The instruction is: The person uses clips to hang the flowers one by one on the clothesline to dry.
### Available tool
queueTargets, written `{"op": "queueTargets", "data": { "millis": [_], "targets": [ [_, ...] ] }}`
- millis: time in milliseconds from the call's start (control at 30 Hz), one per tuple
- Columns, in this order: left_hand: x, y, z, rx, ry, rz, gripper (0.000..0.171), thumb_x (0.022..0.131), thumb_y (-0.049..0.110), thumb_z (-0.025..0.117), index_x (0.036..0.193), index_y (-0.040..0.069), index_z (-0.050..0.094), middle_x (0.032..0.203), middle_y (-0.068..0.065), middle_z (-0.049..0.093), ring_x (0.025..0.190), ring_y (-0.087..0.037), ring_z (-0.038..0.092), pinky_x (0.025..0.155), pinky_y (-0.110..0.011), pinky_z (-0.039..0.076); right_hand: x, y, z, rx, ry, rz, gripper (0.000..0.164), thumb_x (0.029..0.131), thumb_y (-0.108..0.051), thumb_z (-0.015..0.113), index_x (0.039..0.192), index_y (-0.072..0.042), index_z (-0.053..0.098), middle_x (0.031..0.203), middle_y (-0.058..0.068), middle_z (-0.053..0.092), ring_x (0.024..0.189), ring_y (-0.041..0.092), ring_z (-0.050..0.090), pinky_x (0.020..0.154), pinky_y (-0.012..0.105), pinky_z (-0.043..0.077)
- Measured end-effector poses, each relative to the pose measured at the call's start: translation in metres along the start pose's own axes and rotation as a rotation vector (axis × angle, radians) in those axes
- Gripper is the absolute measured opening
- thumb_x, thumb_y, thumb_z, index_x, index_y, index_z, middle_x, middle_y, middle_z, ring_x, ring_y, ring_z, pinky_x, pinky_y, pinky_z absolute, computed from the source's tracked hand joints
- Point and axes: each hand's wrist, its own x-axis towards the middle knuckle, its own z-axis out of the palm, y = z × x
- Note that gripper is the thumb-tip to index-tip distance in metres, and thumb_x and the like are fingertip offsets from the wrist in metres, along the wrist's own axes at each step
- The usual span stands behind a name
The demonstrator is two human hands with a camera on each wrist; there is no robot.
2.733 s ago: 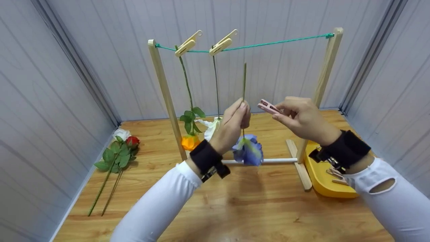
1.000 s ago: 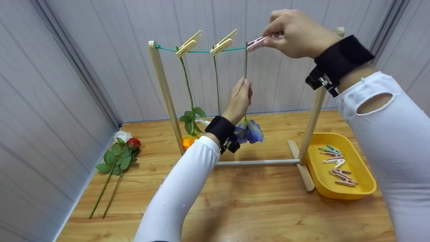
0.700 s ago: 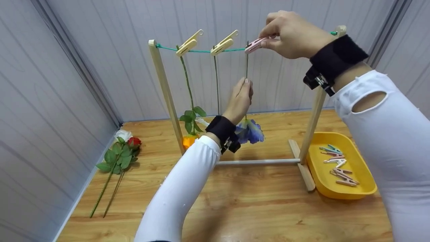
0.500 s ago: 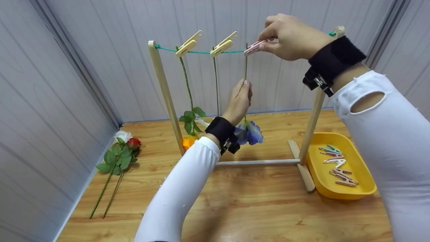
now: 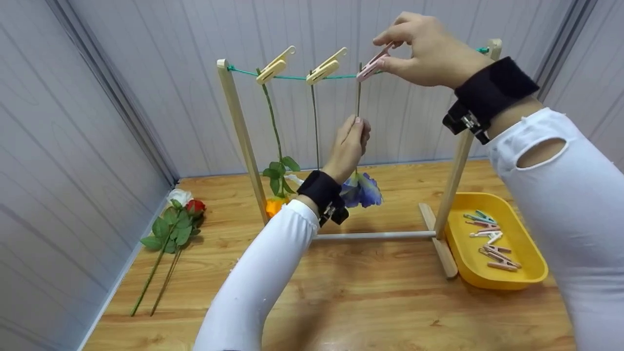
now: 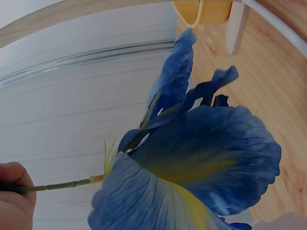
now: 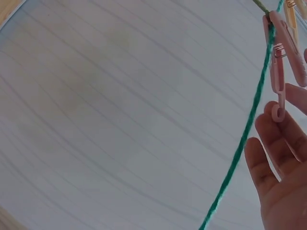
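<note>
Your left hand pinches the stem of the blue flower, which hangs head-down; your right hand is spread about the pink clothespin, which clips stem and green cord. The yellow tray contains teal, pink, white and brownish clothespins.

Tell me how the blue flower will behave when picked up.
The blue flower probably has a stiff stem, straight between the left hand and pink clothespin. Its thin, wavy petals likely bend easily. It may swing if released, hanging bloom-down.
</note>
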Motion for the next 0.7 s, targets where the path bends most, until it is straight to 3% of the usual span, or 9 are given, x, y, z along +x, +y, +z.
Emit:
{"op": "queueTargets", "data": {
  "millis": [167, 333, 500, 700],
  "targets": [
    [-0.001, 0.003, 0.001, 0.034, 0.004, 0.010, 0.028, 0.119, 0.013, 0.030, 0.112, 0.001, 0.054, 0.090, -0.002, 0.052, 0.078, -0.013, 0.047, 0.073, -0.024, 0.043, -0.008, 0.003, 0.001, 0.006, 0.137, -0.030, 0.034, 0.107, -0.015, 0.067, 0.134, 0.006, 0.071, 0.127, 0.027, 0.064, 0.117, 0.041, 0.056, 0.101, 0.054, 0.045],
    [-0.004, 0.011, 0.000, 0.133, 0.004, 0.001, 0.029, 0.117, 0.013, 0.043, 0.141, -0.002, 0.052, 0.120, -0.012, 0.065, 0.107, -0.022, 0.065, 0.094, -0.026, 0.053, -0.018, 0.007, 0.000, 0.005, 0.262, -0.075, 0.032, 0.107, -0.015, 0.067, 0.128, 0.008, 0.073, 0.122, 0.029, 0.067, 0.112, 0.041, 0.060, 0.094, 0.038, 0.043],
    [-0.011, 0.021, -0.004, 0.242, 0.048, 0.020, 0.047, 0.114, 0.011, 0.051, 0.158, 0.002, 0.041, 0.150, -0.017, 0.056, 0.137, -0.029, 0.058, 0.114, -0.033, 0.049, -0.032, 0.012, 0.005, -0.008, 0.301, -0.111, 0.029, 0.106, -0.012, 0.066, 0.124, 0.010, 0.072, 0.118, 0.032, 0.068, 0.103, 0.040, 0.061, 0.087, 0.026, 0.039],
    [-0.028, 0.025, -0.005, 0.341, 0.138, 0.062, 0.054, 0.108, 0.008, 0.059, 0.157, -0.002, 0.041, 0.159, -0.020, 0.048, 0.145, -0.032, 0.051, 0.123, -0.040, 0.045, -0.058, 0.019, 0.023, 0.010, 0.319, -0.179, 0.017, 0.104, -0.006, 0.068, 0.103, 0.009, 0.074, 0.094, 0.025, 0.069, 0.081, 0.012, 0.050, 0.074, 0.013, 0.035]
  ]
}}
